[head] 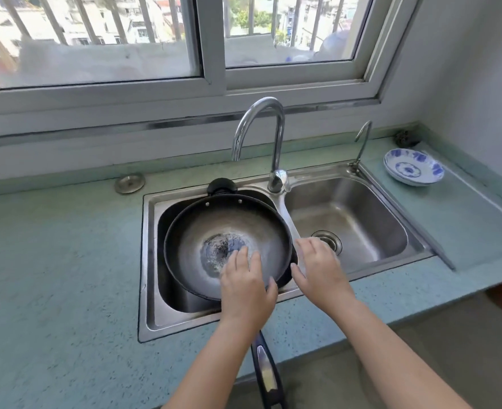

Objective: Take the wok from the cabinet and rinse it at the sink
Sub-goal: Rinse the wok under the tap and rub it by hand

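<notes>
- Wok (214, 228) sits in the left basin of the sink (361, 208), long handle (266, 370) jutting toward the person over the counter edge. Likely parked this way so the bowl catches water while the handle stays reachable.
- Left hand (245, 286) lies flat over the near rim, fingers spread loosely into the bowl, gripping nothing. Reads as steadying or rubbing the surface.
- Right hand (317, 273) hovers just beside the right rim, fingers wide, empty. Contact with the wok: cannot tell.
- Bowl centre shows a dark scorched patch; short helper handle (222, 185) rests at the far rim.
- Faucet (261, 137) arches behind the basins, spout over the wok's far side. No water visible, so rinsing judged not yet running.
- 2 stacked blue-patterned plates (413, 167) sit well apart on the right counter.
</notes>
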Action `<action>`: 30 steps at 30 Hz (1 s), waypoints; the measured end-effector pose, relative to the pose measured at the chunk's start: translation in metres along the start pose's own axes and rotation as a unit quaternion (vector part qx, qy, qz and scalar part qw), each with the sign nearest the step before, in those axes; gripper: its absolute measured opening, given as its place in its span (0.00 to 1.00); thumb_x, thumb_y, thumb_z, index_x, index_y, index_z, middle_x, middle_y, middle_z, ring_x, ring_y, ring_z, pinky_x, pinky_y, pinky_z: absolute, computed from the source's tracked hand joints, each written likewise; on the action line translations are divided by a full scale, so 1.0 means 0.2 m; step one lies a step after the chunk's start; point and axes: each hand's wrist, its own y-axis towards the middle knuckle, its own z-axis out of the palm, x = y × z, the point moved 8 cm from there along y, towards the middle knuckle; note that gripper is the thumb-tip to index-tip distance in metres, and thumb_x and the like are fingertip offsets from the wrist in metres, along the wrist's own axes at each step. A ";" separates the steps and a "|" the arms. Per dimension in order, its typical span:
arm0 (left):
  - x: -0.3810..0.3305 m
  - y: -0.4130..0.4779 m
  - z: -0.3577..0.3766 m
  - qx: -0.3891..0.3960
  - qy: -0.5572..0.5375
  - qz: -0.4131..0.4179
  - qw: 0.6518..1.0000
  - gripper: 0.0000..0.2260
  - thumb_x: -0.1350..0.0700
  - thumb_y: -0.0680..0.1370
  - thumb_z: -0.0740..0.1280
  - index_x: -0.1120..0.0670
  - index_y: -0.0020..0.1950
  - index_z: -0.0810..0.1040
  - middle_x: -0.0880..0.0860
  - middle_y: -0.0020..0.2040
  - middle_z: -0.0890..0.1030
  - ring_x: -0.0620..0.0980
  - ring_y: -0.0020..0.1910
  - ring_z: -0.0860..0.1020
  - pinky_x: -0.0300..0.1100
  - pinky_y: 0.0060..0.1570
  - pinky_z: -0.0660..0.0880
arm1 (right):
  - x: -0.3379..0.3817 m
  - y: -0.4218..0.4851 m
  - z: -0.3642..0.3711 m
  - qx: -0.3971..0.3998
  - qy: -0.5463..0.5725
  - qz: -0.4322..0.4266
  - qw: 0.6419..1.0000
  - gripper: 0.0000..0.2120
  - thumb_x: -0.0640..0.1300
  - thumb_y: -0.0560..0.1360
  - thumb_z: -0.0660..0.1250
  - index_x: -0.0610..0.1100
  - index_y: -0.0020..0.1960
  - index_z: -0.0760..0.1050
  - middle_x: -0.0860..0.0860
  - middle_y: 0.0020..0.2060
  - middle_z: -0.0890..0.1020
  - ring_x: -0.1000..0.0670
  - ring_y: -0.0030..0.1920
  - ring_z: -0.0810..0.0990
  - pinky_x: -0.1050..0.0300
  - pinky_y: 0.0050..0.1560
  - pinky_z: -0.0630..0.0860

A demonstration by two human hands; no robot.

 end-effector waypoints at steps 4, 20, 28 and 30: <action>-0.02 0.15 0.05 -0.005 0.010 -0.016 1.000 0.24 0.50 0.61 0.67 0.61 0.53 0.81 0.62 0.53 0.82 0.62 0.51 0.81 0.56 0.47 0.79 | -0.08 0.19 0.03 -0.007 -0.016 -0.031 0.999 0.21 0.42 0.61 0.70 0.34 0.52 0.78 0.41 0.42 0.82 0.39 0.42 0.82 0.47 0.44 0.79; -0.19 0.66 0.25 -0.015 0.059 -0.095 0.994 0.24 0.53 0.60 0.72 0.60 0.54 0.80 0.60 0.54 0.82 0.59 0.53 0.81 0.54 0.50 0.78 | -0.43 0.93 0.32 0.022 0.022 -0.116 0.993 0.26 0.33 0.53 0.76 0.32 0.52 0.78 0.37 0.45 0.82 0.36 0.44 0.82 0.43 0.43 0.81; -0.23 0.82 0.24 -0.032 0.060 -0.093 0.993 0.23 0.51 0.66 0.59 0.59 0.55 0.80 0.58 0.54 0.83 0.57 0.54 0.81 0.52 0.50 0.78 | -0.43 1.08 0.43 0.018 0.001 -0.164 0.986 0.24 0.33 0.52 0.77 0.33 0.49 0.79 0.39 0.47 0.82 0.38 0.49 0.82 0.47 0.43 0.81; -0.23 0.85 0.25 -0.029 0.057 -0.094 0.993 0.23 0.50 0.66 0.57 0.59 0.55 0.80 0.58 0.55 0.82 0.57 0.55 0.81 0.53 0.51 0.78 | -0.43 1.11 0.44 0.011 -0.004 -0.175 0.984 0.23 0.33 0.53 0.77 0.34 0.49 0.79 0.40 0.47 0.82 0.39 0.51 0.82 0.46 0.45 0.81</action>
